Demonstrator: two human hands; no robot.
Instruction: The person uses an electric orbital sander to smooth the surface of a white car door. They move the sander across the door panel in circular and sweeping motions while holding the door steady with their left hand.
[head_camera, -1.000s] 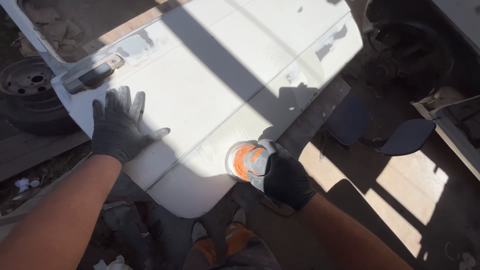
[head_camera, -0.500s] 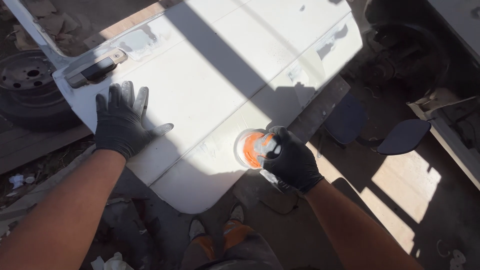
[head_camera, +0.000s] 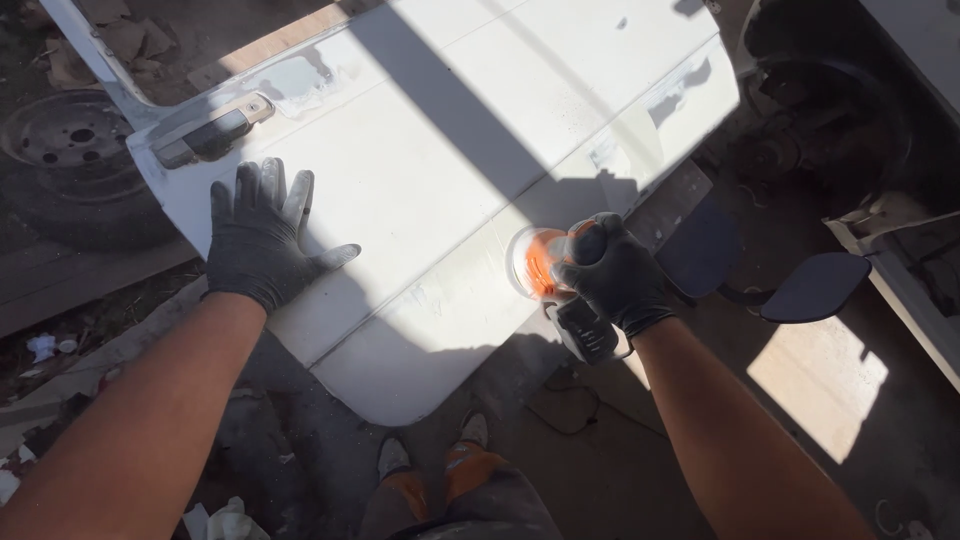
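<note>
A white car door (head_camera: 450, 150) lies flat in front of me, half in sun and half in shadow. My left hand (head_camera: 262, 235), in a dark glove, rests flat with fingers spread on the door's left part, below the dark door handle (head_camera: 212, 135). My right hand (head_camera: 612, 272), also gloved, grips an orange power sander (head_camera: 540, 262) whose round pad sits on the door near its right lower edge. The sander's dark body (head_camera: 585, 332) sticks out under my wrist.
An old wheel with a tyre (head_camera: 65, 165) lies at the left. A black stool (head_camera: 815, 285) stands to the right, beside a vehicle's wheel hub (head_camera: 800, 130). A cable (head_camera: 570, 400) lies on the dirt ground near my feet (head_camera: 430, 465).
The sander and my right hand have slid to the right along the door's lower edge. My left hand stays pressed flat on the door.
</note>
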